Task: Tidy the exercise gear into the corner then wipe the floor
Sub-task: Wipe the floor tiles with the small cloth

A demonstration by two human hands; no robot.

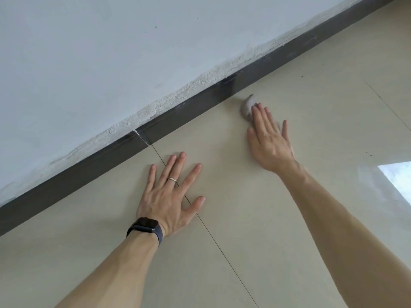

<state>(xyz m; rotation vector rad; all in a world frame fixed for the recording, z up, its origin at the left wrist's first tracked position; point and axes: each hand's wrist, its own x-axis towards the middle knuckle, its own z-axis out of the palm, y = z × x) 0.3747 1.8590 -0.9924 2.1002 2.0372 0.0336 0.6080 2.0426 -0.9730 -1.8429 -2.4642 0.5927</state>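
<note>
Cloth (246,107), grey and bunched at the floor's (222,230) far edge just beside the skirting board (189,110), was pinned only by the right hand's (269,141) straight fingertips and could have slipped free, while the left hand (169,196) lay spread flat, bracing.

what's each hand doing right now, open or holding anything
Left hand: open, fingers spread flat on the floor.
Right hand: open, straight fingers pressing a grey cloth to the floor.

Cloth (246,106): mostly covered by right hand (270,141), blurred.
Forearms (115,267): cut off at bottom edge.
Bright reflection (398,178): cropped by right edge.
</note>
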